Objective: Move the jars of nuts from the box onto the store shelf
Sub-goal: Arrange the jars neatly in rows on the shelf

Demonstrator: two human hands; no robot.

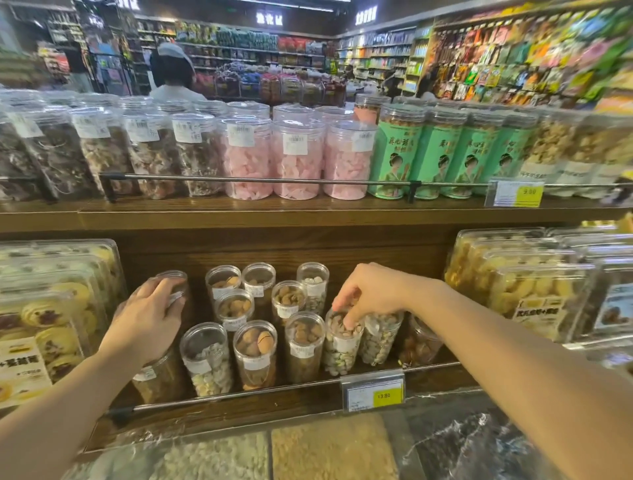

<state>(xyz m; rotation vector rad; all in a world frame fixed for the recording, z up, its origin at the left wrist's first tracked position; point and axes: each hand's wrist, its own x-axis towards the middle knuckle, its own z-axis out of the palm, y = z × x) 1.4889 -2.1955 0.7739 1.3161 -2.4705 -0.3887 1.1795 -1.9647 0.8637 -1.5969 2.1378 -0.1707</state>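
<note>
Bright white ceiling strip lights (291,4) are flooding the store evenly. Below them, the dark wooden shelf recess (370,250) is sitting in shadow, while motion blur and wide-angle bending are smearing the edges.

On the lower shelf (239,416), the nut jars (255,354) stand in rows behind a rail (291,385), a price tag (373,394) clipped at the rail's right end. Left of them lie stacked pastry boxes (51,308); right of them, more boxed biscuits (534,284). The left hand (145,317) rests on the leftmost jar (157,373); the right hand (368,294) touches a front-row jar (342,346) further right. Above, the upper shelf (274,214) carries larger jars (294,157). Below, perhaps, lie bulk bins (332,448).
</note>
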